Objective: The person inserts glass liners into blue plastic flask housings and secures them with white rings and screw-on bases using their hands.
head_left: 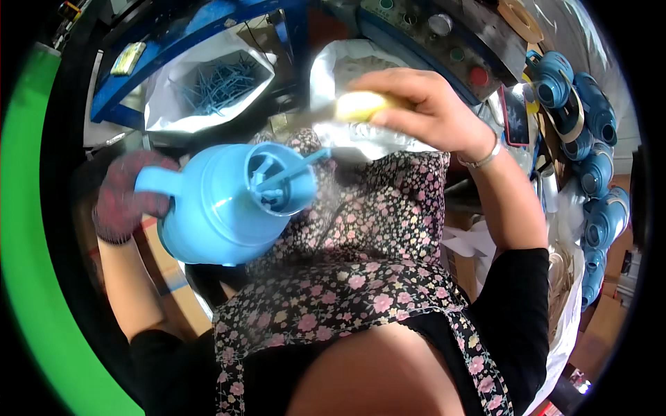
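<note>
From where I stand, the gloved left hand (pixel 132 197) is curled firmly round the handle of a light-blue jug (pixel 222 201), whose body sits just right of the knuckles, tilted, mouth facing right. A thin blue stick (pixel 298 170) pokes out of that mouth. Above it, apart from the jug, the bare right hand (pixel 427 104) is closed on a yellow-handled tool (pixel 364 106), its far end blurred. Beyond lie a white bag (pixel 163 107) of blue scraps (pixel 222 87) and, far right, more blue jugs (pixel 607 217).
</note>
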Demonstrator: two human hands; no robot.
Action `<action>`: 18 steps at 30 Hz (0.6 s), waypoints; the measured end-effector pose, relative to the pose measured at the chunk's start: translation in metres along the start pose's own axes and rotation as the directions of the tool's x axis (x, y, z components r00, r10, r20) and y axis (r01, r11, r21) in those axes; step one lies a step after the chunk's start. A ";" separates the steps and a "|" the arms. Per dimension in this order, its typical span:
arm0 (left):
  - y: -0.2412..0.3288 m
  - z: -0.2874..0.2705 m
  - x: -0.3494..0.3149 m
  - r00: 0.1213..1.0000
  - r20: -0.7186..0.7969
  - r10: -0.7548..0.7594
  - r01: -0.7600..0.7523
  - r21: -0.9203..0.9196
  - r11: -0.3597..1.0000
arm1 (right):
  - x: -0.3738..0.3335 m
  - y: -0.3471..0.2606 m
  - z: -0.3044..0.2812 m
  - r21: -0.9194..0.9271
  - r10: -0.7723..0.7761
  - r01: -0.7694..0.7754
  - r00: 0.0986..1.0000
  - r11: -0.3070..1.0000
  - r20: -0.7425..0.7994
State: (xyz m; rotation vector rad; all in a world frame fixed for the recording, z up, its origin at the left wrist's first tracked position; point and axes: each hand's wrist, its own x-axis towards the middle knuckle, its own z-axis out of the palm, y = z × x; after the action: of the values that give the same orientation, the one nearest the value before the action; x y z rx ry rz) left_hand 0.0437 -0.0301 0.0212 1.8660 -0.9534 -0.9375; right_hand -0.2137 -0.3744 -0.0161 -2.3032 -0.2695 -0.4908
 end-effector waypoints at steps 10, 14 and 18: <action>-0.032 0.009 0.016 0.998 0.008 0.056 -0.057 0.175 0.983 | -0.015 -0.075 -0.014 -0.487 0.149 -0.090 0.985 0.869 0.085; -0.034 0.051 0.006 0.909 -0.232 0.347 -0.248 0.367 0.897 | -0.019 -0.071 0.012 -0.455 0.363 -0.308 0.931 0.836 0.037; -0.017 0.060 0.010 0.559 0.244 0.793 -0.622 0.755 0.207 | -0.032 -0.066 0.016 -0.055 0.571 -0.639 0.641 0.767 0.513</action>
State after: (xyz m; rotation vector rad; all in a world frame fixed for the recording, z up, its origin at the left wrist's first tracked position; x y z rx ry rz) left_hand 0.0007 -0.0516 -0.0199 1.7031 -2.0967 0.3847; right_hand -0.2607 -0.3182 0.0024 -2.1738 0.2392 0.4806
